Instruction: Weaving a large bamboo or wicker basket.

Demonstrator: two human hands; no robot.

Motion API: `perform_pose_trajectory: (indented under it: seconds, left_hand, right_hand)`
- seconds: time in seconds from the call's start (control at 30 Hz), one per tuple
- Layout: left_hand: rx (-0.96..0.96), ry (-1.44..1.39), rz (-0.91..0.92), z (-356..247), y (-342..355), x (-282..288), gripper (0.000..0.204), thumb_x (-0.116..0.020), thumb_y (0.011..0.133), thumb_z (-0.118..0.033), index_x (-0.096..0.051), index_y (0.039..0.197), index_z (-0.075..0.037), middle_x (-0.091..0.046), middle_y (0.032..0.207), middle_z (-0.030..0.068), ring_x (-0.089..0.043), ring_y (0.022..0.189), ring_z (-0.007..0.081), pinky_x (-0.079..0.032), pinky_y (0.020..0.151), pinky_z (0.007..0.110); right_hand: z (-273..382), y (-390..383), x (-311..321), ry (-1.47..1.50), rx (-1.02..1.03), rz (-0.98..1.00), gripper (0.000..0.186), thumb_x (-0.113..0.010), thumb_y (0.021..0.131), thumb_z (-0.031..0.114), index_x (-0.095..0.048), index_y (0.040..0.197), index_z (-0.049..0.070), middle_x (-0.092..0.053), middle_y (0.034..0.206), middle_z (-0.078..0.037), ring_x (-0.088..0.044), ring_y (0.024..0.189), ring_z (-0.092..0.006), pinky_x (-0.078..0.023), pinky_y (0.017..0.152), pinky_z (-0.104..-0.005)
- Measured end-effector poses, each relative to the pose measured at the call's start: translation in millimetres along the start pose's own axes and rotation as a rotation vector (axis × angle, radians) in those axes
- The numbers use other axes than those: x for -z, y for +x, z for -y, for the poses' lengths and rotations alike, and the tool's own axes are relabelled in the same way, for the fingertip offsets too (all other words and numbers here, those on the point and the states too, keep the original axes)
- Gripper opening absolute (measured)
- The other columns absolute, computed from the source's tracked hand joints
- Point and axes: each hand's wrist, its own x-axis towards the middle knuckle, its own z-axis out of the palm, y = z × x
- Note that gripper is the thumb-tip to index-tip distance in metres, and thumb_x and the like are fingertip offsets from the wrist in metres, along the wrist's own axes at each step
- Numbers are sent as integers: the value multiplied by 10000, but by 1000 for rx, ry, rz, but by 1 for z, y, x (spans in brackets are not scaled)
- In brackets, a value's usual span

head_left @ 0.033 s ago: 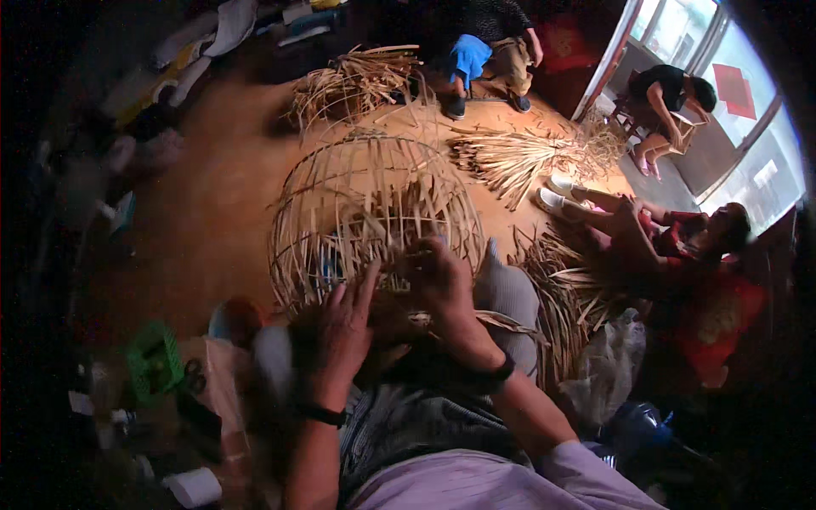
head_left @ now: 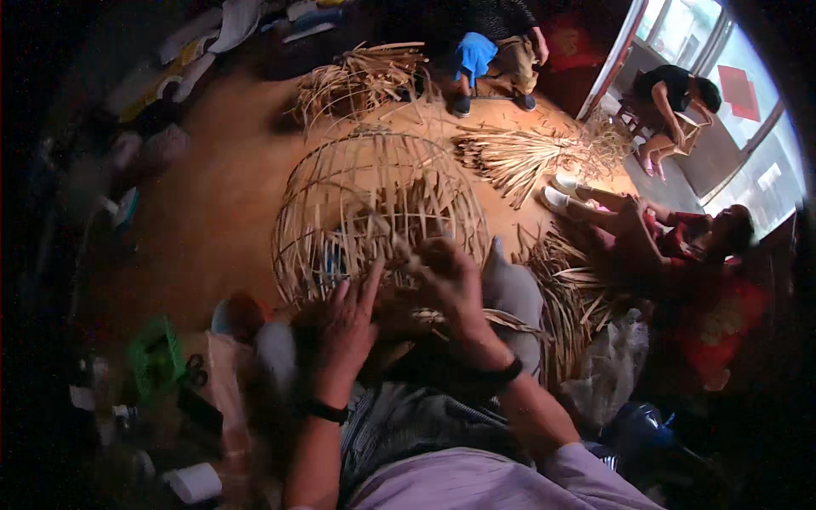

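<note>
A large round openwork basket (head_left: pixel 293 183) of bent bamboo-like strips lies in front of my knees. My left hand (head_left: pixel 347 327) rests at its near side, fingers stretched out toward the weave. To the right of it, my right hand (head_left: pixel 455 280) has its fingers curled around a flat strip (head_left: pixel 398 240), which slants up and left over the basket. The strip and the right fingertips are smeared by motion. More pale strips stick out under my right wrist. Both hands hide the near part of the basket.
Loose strips lie in a far bundle (head_left: pixel 361 76), a fanned pile (head_left: pixel 510 153) and a heap (head_left: pixel 565 297) by my right knee. Three people sit beyond and to the right, one with legs (head_left: pixel 595 212) stretched out. A green plastic basket (head_left: pixel 155 357) stands at left.
The strip in my right hand now shows as a slanting blur over the basket. My right hand has shifted slightly; my left hand stays nearly in place.
</note>
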Motion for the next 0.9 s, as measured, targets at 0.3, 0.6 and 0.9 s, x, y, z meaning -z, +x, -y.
perform_pose_trajectory:
  seconds: [0.3, 0.6, 0.9]
  left_hand:
    - [-160, -90, -219, 14, -8, -22, 977, -856, 791, -61, -403, 1645, -205, -623, 1405, 98, -579, 1264, 353, -436, 1109, 504]
    - [-226, -32, -252, 29, -8, -25, 784, -841, 707, -11, -630, 1447, -161, -677, 1252, 76, -621, 1159, 344, -484, 1073, 475]
    - [-231, -35, -346, -8, 0, 32, 376, -630, 881, 4, -762, 1224, -78, -706, 1179, 102, -649, 1150, 331, -530, 1017, 454]
  right_hand:
    - [-3, -41, 20, 726, -406, 99, 186, -695, 1071, 151, -615, 1215, 65, -642, 955, 27, -636, 820, -87, -524, 700, -252]
    - [-13, -93, 35, 596, -451, 121, 236, -698, 1055, 78, -575, 1253, 40, -687, 1057, -21, -665, 928, -110, -561, 783, -265]
    - [20, -34, 31, -106, -216, 415, 356, -685, 1088, 250, -655, 1282, -47, -744, 1123, -56, -669, 1005, -120, -562, 878, -292]
